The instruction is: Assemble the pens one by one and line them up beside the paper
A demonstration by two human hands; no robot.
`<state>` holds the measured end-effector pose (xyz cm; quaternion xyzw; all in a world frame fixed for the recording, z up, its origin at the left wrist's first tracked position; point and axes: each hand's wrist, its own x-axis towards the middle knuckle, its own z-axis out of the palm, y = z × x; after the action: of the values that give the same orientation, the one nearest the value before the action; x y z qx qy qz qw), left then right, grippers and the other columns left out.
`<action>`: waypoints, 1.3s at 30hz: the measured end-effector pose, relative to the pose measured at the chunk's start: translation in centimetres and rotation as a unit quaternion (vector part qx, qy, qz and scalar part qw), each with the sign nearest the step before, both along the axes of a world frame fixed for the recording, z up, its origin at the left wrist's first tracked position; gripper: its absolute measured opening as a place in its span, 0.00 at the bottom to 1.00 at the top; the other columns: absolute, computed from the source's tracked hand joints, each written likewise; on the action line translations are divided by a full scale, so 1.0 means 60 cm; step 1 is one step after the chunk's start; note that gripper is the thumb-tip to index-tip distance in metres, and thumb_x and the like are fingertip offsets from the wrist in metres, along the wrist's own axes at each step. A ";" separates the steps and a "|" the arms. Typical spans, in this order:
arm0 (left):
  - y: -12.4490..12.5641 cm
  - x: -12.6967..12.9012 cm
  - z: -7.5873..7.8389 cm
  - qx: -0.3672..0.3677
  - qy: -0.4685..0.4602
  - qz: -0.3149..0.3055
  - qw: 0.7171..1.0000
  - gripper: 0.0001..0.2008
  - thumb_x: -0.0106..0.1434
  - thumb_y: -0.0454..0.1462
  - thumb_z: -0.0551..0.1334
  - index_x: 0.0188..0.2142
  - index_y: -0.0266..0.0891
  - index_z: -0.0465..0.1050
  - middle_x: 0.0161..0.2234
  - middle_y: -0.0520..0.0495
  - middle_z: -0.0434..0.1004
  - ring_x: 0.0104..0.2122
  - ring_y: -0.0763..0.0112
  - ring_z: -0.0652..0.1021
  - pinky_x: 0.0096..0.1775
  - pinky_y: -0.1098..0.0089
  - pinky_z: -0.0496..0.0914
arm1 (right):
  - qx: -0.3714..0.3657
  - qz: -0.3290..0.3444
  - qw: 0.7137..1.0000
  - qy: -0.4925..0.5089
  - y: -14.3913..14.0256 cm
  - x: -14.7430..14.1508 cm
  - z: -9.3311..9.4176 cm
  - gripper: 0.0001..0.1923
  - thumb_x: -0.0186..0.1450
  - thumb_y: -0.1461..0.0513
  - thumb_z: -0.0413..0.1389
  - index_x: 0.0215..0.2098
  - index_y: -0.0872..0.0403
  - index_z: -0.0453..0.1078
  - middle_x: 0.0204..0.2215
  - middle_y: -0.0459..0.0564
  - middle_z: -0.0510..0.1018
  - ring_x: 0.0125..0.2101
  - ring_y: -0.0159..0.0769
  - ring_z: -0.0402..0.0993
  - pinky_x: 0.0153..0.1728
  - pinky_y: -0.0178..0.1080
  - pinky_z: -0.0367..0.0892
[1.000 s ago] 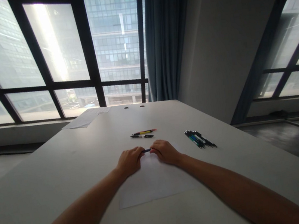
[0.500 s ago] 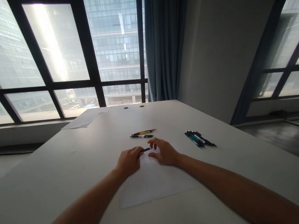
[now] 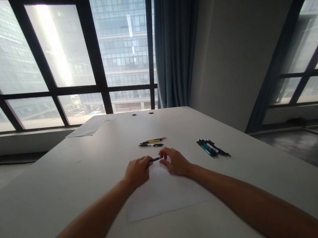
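Observation:
My left hand point(image 3: 137, 171) is closed around a dark pen point(image 3: 156, 158) whose free end sticks out to the right. My right hand point(image 3: 176, 161) has its fingertips on that end of the pen. Both hands rest at the far edge of a white sheet of paper point(image 3: 165, 193) lying on the white table point(image 3: 65, 178). Just beyond the hands lie a yellow-and-black pen point(image 3: 152, 140) with a pink end and a thin black pen point(image 3: 151, 144), side by side.
A bundle of several dark and teal pens point(image 3: 212, 147) lies to the right of my hands. Papers point(image 3: 91, 125) sit at the table's far left corner. Large windows and a blue curtain point(image 3: 175, 40) stand behind the table.
My right hand let go of the pen's end and spread its fingers half a second ago, then came back with fingertips on the pen. My left hand stayed put.

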<state>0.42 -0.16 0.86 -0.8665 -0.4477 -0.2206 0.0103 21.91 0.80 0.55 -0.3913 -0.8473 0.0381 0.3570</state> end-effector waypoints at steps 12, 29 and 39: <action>0.000 0.000 0.000 -0.008 0.004 0.008 1.000 0.13 0.69 0.38 0.51 0.47 0.44 0.72 0.43 0.48 0.80 0.40 0.63 0.80 0.40 0.66 0.71 | -0.024 -0.011 1.000 0.017 0.006 0.001 -0.004 0.02 0.65 0.64 0.55 0.36 0.55 0.69 0.31 0.49 0.77 0.32 0.36 0.72 0.39 0.41 0.64; 0.002 0.000 -0.001 -0.016 0.016 0.037 0.999 0.13 0.69 0.40 0.50 0.45 0.44 0.71 0.42 0.47 0.80 0.39 0.63 0.80 0.39 0.67 0.70 | -0.049 -0.007 0.992 0.120 0.018 0.017 -0.001 0.05 0.60 0.65 0.56 0.34 0.55 0.74 0.28 0.49 0.78 0.28 0.33 0.71 0.33 0.37 0.67; 0.002 0.001 0.000 -0.025 0.021 0.052 0.998 0.13 0.69 0.39 0.50 0.46 0.44 0.71 0.42 0.47 0.80 0.39 0.62 0.80 0.39 0.66 0.70 | -0.096 -0.032 0.976 0.191 0.029 0.025 -0.007 0.04 0.57 0.63 0.56 0.31 0.56 0.72 0.25 0.46 0.76 0.27 0.33 0.71 0.32 0.36 0.67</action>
<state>0.48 -0.04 0.86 -0.8463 -0.4975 -0.1905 0.0091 23.41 2.53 0.13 -0.4365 -0.7430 0.1817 0.4738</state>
